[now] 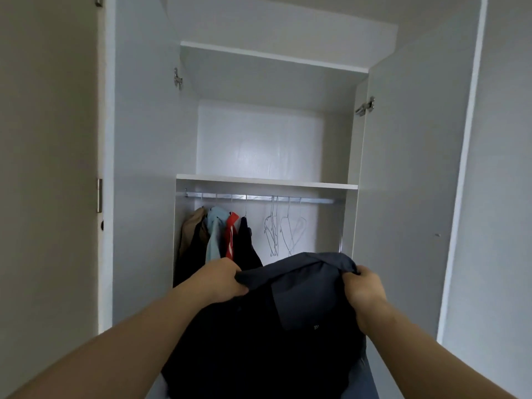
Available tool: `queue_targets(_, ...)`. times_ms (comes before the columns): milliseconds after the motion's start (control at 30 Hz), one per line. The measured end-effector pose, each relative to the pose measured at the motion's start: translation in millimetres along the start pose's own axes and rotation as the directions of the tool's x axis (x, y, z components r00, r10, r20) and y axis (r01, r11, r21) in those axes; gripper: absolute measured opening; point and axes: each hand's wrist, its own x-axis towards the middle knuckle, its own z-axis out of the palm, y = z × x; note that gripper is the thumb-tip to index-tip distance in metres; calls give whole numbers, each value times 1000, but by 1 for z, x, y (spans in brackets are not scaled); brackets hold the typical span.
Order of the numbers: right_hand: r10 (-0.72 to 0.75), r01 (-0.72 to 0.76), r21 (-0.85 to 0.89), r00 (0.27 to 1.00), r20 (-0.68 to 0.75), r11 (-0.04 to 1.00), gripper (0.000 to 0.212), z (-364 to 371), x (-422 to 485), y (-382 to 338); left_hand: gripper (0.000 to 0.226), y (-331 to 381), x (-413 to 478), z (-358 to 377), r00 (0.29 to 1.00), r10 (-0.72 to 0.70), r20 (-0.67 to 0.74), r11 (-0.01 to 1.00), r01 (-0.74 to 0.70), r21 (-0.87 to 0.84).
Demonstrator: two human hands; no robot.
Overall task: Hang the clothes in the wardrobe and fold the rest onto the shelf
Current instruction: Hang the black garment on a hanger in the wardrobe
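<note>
I hold a dark navy garment (288, 312) up in front of the open white wardrobe. My left hand (221, 280) grips its upper left edge and my right hand (364, 289) grips its upper right edge. The cloth hangs down between my forearms. Behind it runs a metal rail (259, 197) under a white shelf (266, 181). On the rail's left part hang a tan garment (191, 228), a light blue one (214, 234), a red one (231, 234) and a dark one (246, 243). Several bare wire hangers (283, 231) hang toward the rail's right.
Both wardrobe doors stand open, the left door (144, 168) and the right door (411, 182) flanking me. A second shelf board (273, 57) sits higher up. A beige wall (46, 168) is on the far left.
</note>
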Motion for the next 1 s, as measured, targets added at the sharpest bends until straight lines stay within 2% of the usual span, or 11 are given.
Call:
queue_targets(100, 14, -14, 25, 1000, -22, 1000, 20, 30, 43, -2, 23, -18, 60, -3, 998, -57, 27, 997, 59, -56)
queue_targets(200, 27, -27, 18, 999, -29, 999, 17, 50, 87, 6, 28, -29, 112, 8, 995, -91, 48, 942, 102, -321)
queue_targets(333, 36, -36, 35, 999, 14, 999, 17, 72, 141, 20, 21, -37, 167, 23, 990, -141, 23, 858, 133, -497)
queue_targets(500, 30, -33, 26, 992, 120, 999, 16, 113, 220, 45, 19, -42, 240, 27, 971, -241, 9, 662, 171, -730)
queue_targets(733, 38, -11, -79, 936, 350, 997, 17, 175, 321, 66, 29, -39, 343, 22, 937, -344, -65, 537, 140, -832)
queue_targets(867, 53, -10, -90, 868, 494, 996, 20, 215, 365, 64, 29, -50, 389, 18, 892, -446, -71, 422, 139, -896)
queue_targets(1000, 99, -17, -136, 777, 621, 991, 25, 246, 391, 56, 30, -70, 419, 13, 883, -466, -59, 387, 143, -911)
